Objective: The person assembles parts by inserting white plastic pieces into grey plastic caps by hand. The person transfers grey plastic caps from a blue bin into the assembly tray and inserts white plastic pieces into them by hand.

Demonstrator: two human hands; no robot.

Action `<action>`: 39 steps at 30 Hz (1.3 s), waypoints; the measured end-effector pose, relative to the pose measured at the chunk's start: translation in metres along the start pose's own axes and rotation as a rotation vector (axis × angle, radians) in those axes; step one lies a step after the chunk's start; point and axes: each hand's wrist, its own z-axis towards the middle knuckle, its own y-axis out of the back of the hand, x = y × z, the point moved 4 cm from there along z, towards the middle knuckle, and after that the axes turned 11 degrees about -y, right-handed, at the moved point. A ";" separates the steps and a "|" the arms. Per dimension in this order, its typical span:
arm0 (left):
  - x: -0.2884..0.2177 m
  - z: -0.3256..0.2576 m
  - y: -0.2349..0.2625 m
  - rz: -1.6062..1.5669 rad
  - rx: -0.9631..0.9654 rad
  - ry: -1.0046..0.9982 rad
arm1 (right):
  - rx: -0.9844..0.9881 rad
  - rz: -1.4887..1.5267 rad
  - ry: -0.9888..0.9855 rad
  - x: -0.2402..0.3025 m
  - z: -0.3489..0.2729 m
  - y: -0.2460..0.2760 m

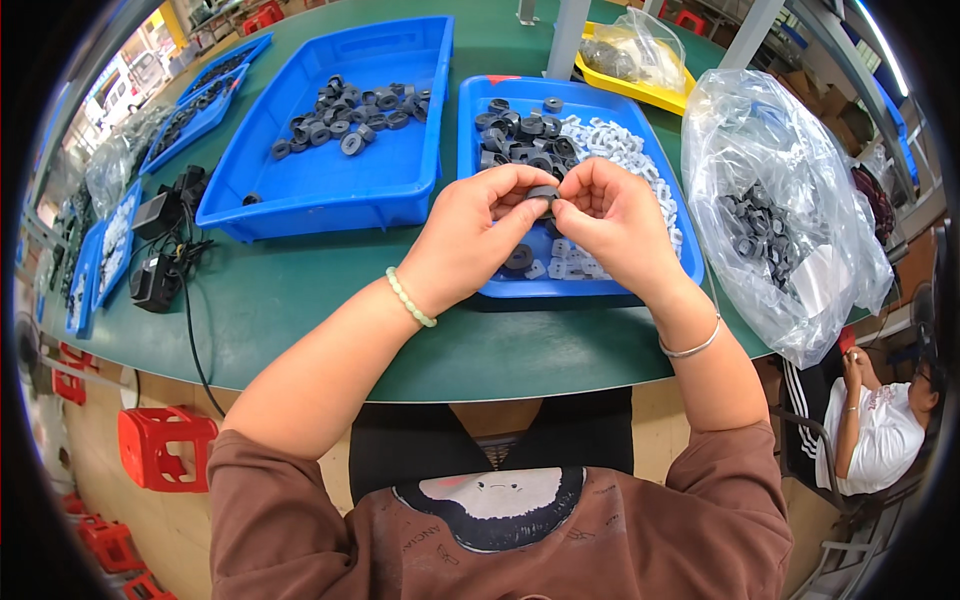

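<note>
Both my hands meet over the near blue tray (560,289). Between the fingertips of my left hand (470,235) and my right hand (625,225) is a small black ring-shaped part (541,193), partly covered by the fingers. Both hands are closed in a pinch on it. Beneath and beyond them, the tray holds a heap of black round parts (525,135) on the left and many small whitish plastic pieces (615,145) on the right. A black ring (518,258) lies near the tray's front left corner.
A larger blue tray (310,190) with black ring parts (350,110) stands left. At right sits a clear plastic bag (750,120) of black parts. Beyond are a yellow tray (650,92) and metal posts. Black adapters (155,280) with cables lie left. Another person (880,430) sits right.
</note>
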 end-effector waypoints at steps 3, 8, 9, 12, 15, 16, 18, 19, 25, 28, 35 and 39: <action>0.003 0.000 -0.002 -0.103 -0.021 0.042 | -0.066 -0.071 0.039 0.001 -0.001 -0.002; 0.010 0.001 0.003 0.053 -0.028 -0.016 | -0.120 -0.197 0.166 0.002 -0.002 -0.007; 0.008 0.001 0.003 0.054 -0.029 -0.017 | -0.088 -0.168 0.145 0.000 -0.001 -0.006; 0.007 0.001 0.002 0.012 0.000 0.066 | -0.048 -0.088 0.109 -0.003 0.003 -0.003; 0.008 0.002 0.004 -0.295 -0.096 0.119 | 0.000 0.082 0.046 -0.005 0.006 0.000; 0.009 0.002 0.004 -0.321 -0.079 0.114 | 0.037 0.201 -0.002 -0.006 0.007 0.000; 0.009 0.002 0.005 -0.345 -0.064 0.107 | 0.051 0.194 0.009 -0.003 0.004 -0.002; 0.009 0.002 0.006 -0.335 -0.059 0.126 | 0.066 0.188 0.018 -0.002 0.004 -0.003; 0.010 0.002 0.005 -0.291 -0.034 0.133 | 0.076 0.079 0.049 -0.006 0.007 0.000; 0.010 0.001 0.006 -0.288 -0.028 0.155 | 0.121 0.170 0.004 -0.002 0.007 -0.001; 0.006 0.002 0.003 -0.254 -0.014 0.064 | -0.008 -0.218 0.116 0.008 0.000 -0.001; 0.011 0.002 0.007 -0.342 -0.084 0.073 | -0.033 -0.158 0.307 0.016 -0.003 -0.002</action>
